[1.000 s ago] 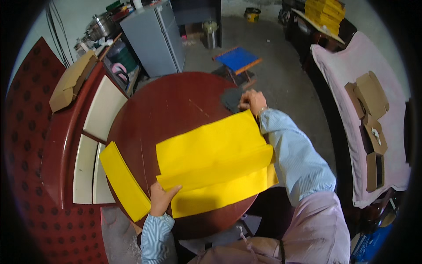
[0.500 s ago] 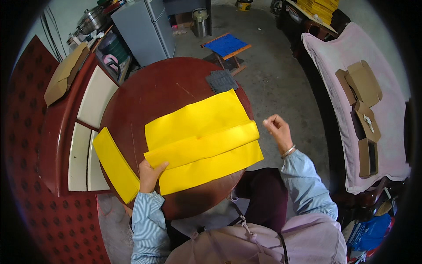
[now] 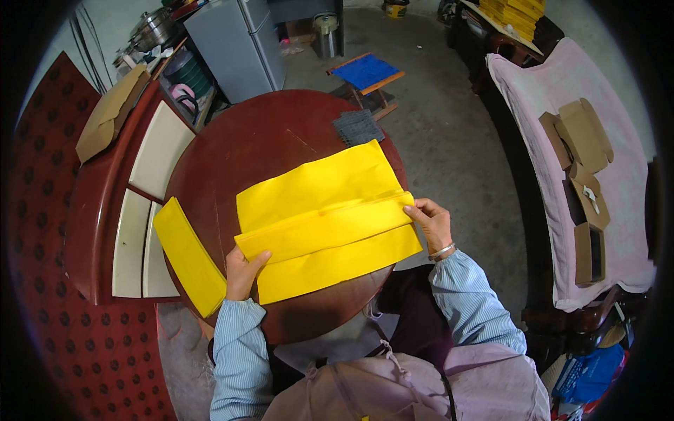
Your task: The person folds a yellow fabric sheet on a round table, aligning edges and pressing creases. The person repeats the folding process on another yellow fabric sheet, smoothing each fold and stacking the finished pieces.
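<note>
A bright yellow sheet (image 3: 309, 179), like felt or thick paper, is spread on the round red table (image 3: 246, 133). Across its middle runs a long folded yellow strip (image 3: 326, 226) with layered edges; whether it is part of the same sheet I cannot tell. My left hand (image 3: 243, 274) grips the strip's left end, thumb on top and fingers hidden beneath. At the right end my right hand (image 3: 431, 223) pinches the strip's corner between thumb and fingers. A narrow folded yellow bundle (image 3: 189, 258) lies at the table's left edge.
A dark grey cloth (image 3: 357, 128) rests at the table's far right edge. Beyond stands a folding stool (image 3: 365, 72) with a blue seat. Opened cardboard boxes (image 3: 584, 137) lie on the pink-covered bench at right. White-fronted drawers (image 3: 163, 151) flank the table on the left.
My right hand has come left from the air beside the table and taken hold of the strip's right end. My left hand keeps its grip. The view has shifted slightly.
</note>
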`<action>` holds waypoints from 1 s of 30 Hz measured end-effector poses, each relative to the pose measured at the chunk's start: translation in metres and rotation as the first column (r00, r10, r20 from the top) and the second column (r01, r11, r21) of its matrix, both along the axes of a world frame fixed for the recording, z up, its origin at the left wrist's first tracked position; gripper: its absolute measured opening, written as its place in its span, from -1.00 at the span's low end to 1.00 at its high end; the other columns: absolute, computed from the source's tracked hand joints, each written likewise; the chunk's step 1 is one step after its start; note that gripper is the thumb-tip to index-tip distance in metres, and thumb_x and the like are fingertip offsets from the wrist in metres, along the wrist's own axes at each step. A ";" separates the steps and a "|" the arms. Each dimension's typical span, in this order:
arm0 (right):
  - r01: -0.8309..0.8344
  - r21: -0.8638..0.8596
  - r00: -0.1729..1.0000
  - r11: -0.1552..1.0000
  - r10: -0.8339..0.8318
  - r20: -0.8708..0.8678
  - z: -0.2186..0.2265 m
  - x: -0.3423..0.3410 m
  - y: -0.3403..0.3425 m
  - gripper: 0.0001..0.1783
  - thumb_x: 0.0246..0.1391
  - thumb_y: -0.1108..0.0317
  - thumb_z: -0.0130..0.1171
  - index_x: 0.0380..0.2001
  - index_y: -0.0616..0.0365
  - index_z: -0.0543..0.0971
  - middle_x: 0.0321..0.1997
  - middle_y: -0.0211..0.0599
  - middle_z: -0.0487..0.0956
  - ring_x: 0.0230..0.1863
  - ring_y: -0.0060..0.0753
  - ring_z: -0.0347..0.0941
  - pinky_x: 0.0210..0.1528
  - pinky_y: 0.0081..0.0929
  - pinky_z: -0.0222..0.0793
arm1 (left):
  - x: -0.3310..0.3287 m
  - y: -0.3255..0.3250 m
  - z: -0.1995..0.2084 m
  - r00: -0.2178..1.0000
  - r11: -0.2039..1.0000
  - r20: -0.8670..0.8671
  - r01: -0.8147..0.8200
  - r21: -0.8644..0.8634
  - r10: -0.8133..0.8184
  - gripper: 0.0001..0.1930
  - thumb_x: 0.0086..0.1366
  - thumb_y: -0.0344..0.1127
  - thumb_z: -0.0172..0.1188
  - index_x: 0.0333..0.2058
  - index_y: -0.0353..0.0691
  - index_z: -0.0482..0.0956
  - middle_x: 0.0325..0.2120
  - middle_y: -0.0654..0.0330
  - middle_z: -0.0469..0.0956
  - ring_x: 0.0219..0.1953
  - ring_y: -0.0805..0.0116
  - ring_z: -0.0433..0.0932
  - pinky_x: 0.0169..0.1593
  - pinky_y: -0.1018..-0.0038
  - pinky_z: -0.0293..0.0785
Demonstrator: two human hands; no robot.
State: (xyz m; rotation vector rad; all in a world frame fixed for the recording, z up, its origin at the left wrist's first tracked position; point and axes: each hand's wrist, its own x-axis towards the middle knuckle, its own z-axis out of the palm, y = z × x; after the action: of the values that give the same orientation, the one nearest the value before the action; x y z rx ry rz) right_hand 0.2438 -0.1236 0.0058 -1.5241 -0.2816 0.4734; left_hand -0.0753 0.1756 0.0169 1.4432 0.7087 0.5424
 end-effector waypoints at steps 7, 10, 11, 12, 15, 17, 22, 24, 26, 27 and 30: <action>0.062 -0.010 0.989 0.998 -0.061 0.132 -0.010 0.005 -0.006 -0.90 0.25 0.45 0.46 -0.19 0.15 0.73 -0.21 -0.49 0.70 -0.17 -0.63 0.58 -0.09 -0.62 0.48 | 0.000 -0.002 0.008 0.990 0.999 -0.138 0.006 0.053 0.002 -0.57 0.36 -0.32 0.46 0.14 -0.35 0.64 0.03 0.06 0.75 0.02 0.23 0.73 0.13 0.33 0.65; 0.061 0.020 0.996 0.998 -0.062 0.064 -0.012 0.009 -0.012 -0.89 0.25 0.40 0.49 -0.19 0.14 0.76 -0.27 -0.53 0.69 -0.30 -0.66 0.45 -0.21 -0.62 0.33 | 0.002 -0.007 0.010 0.989 0.998 -0.139 -0.052 -0.042 0.046 -0.59 0.38 -0.37 0.45 0.14 -0.38 0.64 0.00 0.08 0.75 0.00 0.28 0.73 0.12 0.37 0.67; 0.054 0.022 0.996 0.998 -0.055 0.075 -0.013 0.009 -0.014 -0.88 0.25 0.40 0.49 -0.18 0.14 0.77 -0.26 -0.52 0.70 -0.29 -0.66 0.45 -0.21 -0.62 0.33 | 0.003 -0.007 0.010 0.992 0.998 -0.124 -0.041 -0.048 0.034 -0.59 0.38 -0.38 0.44 0.15 -0.39 0.63 0.01 0.08 0.75 0.00 0.29 0.74 0.13 0.37 0.67; 0.076 -0.018 0.993 0.997 -0.074 0.094 -0.013 0.009 -0.016 -0.87 0.26 0.39 0.49 -0.16 0.15 0.79 -0.26 -0.51 0.71 -0.29 -0.66 0.44 -0.21 -0.61 0.33 | 0.004 -0.007 0.010 0.995 0.998 -0.103 -0.021 -0.051 0.015 -0.60 0.39 -0.39 0.43 0.15 -0.39 0.63 0.01 0.07 0.75 0.00 0.29 0.74 0.13 0.37 0.68; 0.112 -0.008 0.988 0.994 -0.110 0.110 -0.013 0.007 -0.018 -0.84 0.26 0.39 0.49 -0.13 0.16 0.80 -0.23 -0.48 0.74 -0.28 -0.64 0.47 -0.22 -0.62 0.32 | 0.004 -0.004 0.009 0.996 0.999 -0.092 0.002 -0.051 -0.007 -0.60 0.42 -0.32 0.41 0.16 -0.34 0.63 0.04 0.02 0.74 0.07 0.18 0.74 0.19 0.27 0.67; 0.123 -0.034 0.986 0.992 -0.118 0.120 -0.012 0.006 -0.017 -0.83 0.27 0.39 0.49 -0.12 0.18 0.80 -0.21 -0.45 0.75 -0.25 -0.63 0.50 -0.18 -0.61 0.37 | 0.003 -0.003 0.009 0.996 0.999 -0.093 0.004 -0.046 -0.008 -0.59 0.43 -0.29 0.41 0.17 -0.31 0.64 0.06 0.00 0.74 0.10 0.12 0.74 0.22 0.23 0.66; 0.173 -0.040 0.966 0.984 -0.162 0.200 0.000 -0.002 -0.009 -0.80 0.28 0.42 0.45 -0.05 0.17 0.77 -0.10 -0.40 0.74 -0.14 -0.61 0.56 -0.01 -0.57 0.51 | 0.006 -0.005 0.010 0.991 0.999 -0.129 -0.036 -0.032 0.032 -0.59 0.40 -0.39 0.42 0.16 -0.39 0.63 0.03 0.06 0.75 0.04 0.27 0.73 0.15 0.37 0.66; 0.236 -0.042 0.911 0.971 -0.206 0.356 0.012 -0.014 -0.002 -0.82 0.22 0.47 0.46 -0.11 0.15 0.74 -0.11 -0.38 0.70 -0.13 -0.53 0.56 -0.03 -0.52 0.51 | 0.007 -0.005 0.009 0.997 0.997 -0.071 -0.024 -0.075 0.019 -0.61 0.41 -0.32 0.41 0.14 -0.35 0.65 0.04 -0.02 0.75 0.03 0.12 0.77 0.15 0.28 0.69; 0.306 -0.231 0.729 0.923 -0.071 0.680 0.033 -0.035 0.002 -0.83 0.14 0.52 0.47 -0.20 0.16 0.70 -0.18 -0.33 0.65 -0.13 -0.40 0.56 -0.04 -0.42 0.51 | 0.008 -0.004 0.009 0.996 0.996 -0.089 -0.014 -0.090 0.006 -0.63 0.43 -0.34 0.39 0.14 -0.34 0.64 0.05 -0.02 0.75 0.05 0.13 0.76 0.15 0.27 0.69; 0.163 -0.181 0.673 0.970 0.025 0.739 0.044 -0.049 0.009 -0.84 0.09 0.53 0.47 -0.27 0.15 0.69 -0.19 -0.28 0.62 -0.14 -0.28 0.56 -0.03 -0.35 0.49 | 0.008 -0.005 0.009 0.999 0.996 -0.054 -0.005 -0.094 0.000 -0.63 0.43 -0.34 0.38 0.15 -0.33 0.64 0.05 -0.02 0.74 0.06 0.13 0.76 0.16 0.27 0.69; -0.239 -0.307 0.523 0.921 0.389 0.758 0.064 -0.099 0.053 -0.84 0.06 0.45 0.51 -0.26 0.15 0.77 -0.20 -0.20 0.71 -0.16 -0.08 0.58 -0.02 -0.24 0.52 | 0.005 -0.006 0.008 0.997 0.995 -0.073 -0.020 -0.094 0.013 -0.63 0.45 -0.33 0.37 0.16 -0.31 0.63 0.06 -0.03 0.74 0.08 0.14 0.75 0.17 0.26 0.69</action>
State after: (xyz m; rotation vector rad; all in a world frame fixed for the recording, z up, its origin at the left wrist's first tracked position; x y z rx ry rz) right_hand 0.1449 -0.0704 0.0696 -1.7876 -1.3062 0.0247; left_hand -0.0700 0.1700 0.0250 1.3753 0.7939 0.4656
